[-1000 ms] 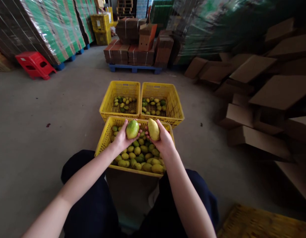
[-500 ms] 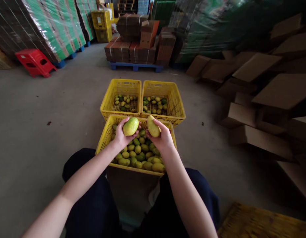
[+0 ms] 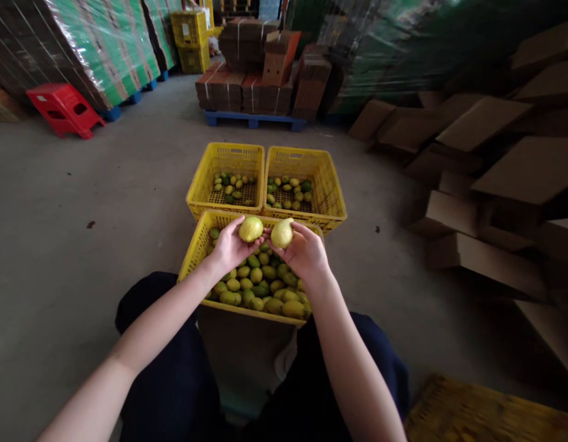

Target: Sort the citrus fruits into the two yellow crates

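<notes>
My left hand is closed around a yellow-green lemon. A second, paler lemon is in my right hand, its narrow end tipped up and away. Both hands are side by side with their fingertips almost meeting. Below them stands a yellow plastic crate, filled with many green and yellow lemons. My hands and forearms cover parts of its rim and fruit.
Behind it stand a left yellow crate and a right yellow crate, each with a layer of lemons. Flattened cartons lie on a blue pallet. Cardboard boxes are heaped right; a red stool stands left.
Both lemons have been turned in my hands, and the right one now shows its rounded end. My hands have come slightly closer together.
</notes>
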Tool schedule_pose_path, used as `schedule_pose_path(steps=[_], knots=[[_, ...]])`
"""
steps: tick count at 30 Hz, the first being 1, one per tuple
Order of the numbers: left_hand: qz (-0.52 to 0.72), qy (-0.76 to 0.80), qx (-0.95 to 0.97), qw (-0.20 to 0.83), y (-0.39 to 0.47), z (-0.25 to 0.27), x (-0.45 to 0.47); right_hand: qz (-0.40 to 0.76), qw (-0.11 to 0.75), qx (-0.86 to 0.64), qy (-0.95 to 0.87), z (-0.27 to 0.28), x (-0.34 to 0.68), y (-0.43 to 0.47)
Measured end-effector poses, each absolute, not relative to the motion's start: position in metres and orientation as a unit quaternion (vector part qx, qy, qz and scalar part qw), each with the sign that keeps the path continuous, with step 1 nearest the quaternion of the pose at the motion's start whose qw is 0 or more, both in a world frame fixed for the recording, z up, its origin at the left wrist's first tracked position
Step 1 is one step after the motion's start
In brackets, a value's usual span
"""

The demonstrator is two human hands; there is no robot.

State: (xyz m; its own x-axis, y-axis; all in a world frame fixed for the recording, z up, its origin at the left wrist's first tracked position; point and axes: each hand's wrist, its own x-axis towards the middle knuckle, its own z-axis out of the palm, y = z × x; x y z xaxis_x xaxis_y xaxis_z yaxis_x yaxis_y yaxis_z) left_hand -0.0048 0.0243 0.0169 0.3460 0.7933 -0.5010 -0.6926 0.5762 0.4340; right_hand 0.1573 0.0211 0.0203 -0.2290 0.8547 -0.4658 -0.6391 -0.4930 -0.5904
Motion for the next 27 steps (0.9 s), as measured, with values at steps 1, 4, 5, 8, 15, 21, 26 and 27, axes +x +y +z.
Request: schedule_pose_path(steps=[1,4,5,8,15,21,26,27], knots=[[0.458,0.346,0.08,0.815,0.023,0.018,-0.004,0.772,0.485,-0.39,-0.129,0.02,0.157,0.021],[0.473,0.34,0.105,0.806,0.021,0.019,-0.002,0.773,0.49,-0.391,-0.093,0.021,0.158,0.022],[0.476,0.337,0.109,0.805,0.021,0.019,-0.002,0.775,0.491,-0.389,-0.078,0.022,0.158,0.022],[0.486,0.333,0.115,0.8,0.02,0.019,-0.002,0.781,0.486,-0.391,-0.04,0.024,0.157,0.022],[0.469,0.368,0.123,0.793,0.024,0.02,0.0,0.773,0.471,-0.422,-0.058,0.026,0.154,0.022],[0.543,0.386,0.232,0.709,0.018,0.017,0.002,0.625,0.586,-0.451,-0.25,0.02,0.148,0.013],[0.605,0.363,0.355,0.614,0.007,0.028,-0.001,0.501,0.63,-0.444,-0.394,0.023,0.146,0.007],[0.603,0.366,0.363,0.609,0.005,0.031,-0.001,0.491,0.627,-0.443,-0.412,0.024,0.146,0.006]])
